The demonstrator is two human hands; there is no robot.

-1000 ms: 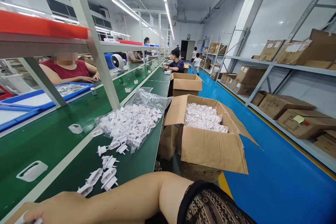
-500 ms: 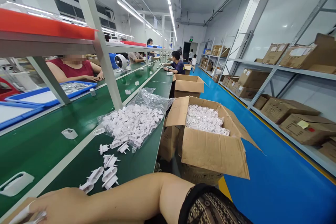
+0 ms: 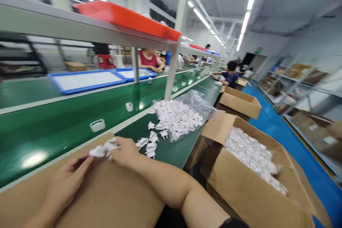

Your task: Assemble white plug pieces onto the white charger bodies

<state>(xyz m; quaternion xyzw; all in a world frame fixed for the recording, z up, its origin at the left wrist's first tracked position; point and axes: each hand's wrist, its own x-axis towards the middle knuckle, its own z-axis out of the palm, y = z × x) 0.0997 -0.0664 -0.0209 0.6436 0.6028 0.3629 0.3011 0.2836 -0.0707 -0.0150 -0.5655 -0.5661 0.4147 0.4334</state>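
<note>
A small white plastic part (image 3: pixel 97 151) is pinched in the fingertips of my left hand (image 3: pixel 68 180), above a brown cardboard sheet (image 3: pixel 114 192). My right hand (image 3: pixel 125 151) is closed at the part's other end, with white material around its fingertips; whether that is finger covers or more of the part is blurred. Beyond my right hand, loose white two-pin plug pieces (image 3: pixel 151 148) lie on the green table. Behind them, a heap of similar pieces (image 3: pixel 179 115) spills from a clear plastic bag (image 3: pixel 199 101).
White housings (image 3: pixel 97 125) sit on the green conveyor (image 3: pixel 66 131). At right, an open carton (image 3: pixel 235 178) holds bagged white pieces. A post (image 3: pixel 173 67) supports a shelf with a red tray (image 3: pixel 128 17). Blue-rimmed trays (image 3: pixel 88 80) and co-workers are farther off.
The view has swung left and down, bringing my left hand and the cardboard into sight. My right hand, earlier at the bottom left edge, now meets the left at the white part.
</note>
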